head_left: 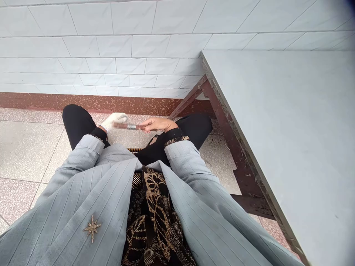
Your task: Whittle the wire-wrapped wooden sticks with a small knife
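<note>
Slim reddish-brown rod (127, 126) with a silver band, lying roughly level between the hands, upper middle of the frame. It's blurred, so I can't tell the material.

Right hand (158, 124), bare, is at the rod's right end, fingers closed over it and pointing left. Left hand (114, 120), in a white glove, is curled at the left end. Glove touches the rod or sits just beside it, can't tell which, and can't tell if that hand is gripping.

Both hands are above the black trousers (79, 123) at the knees, with grey pinstripe jacket sleeves (85, 153) at the wrists.

Right of frame: grey worktop (277, 147) on a rusty metal frame (222, 136). Behind: white tile wall (111, 48), brown skirting (83, 101). Speckled floor tiles (27, 151) lower left.
</note>
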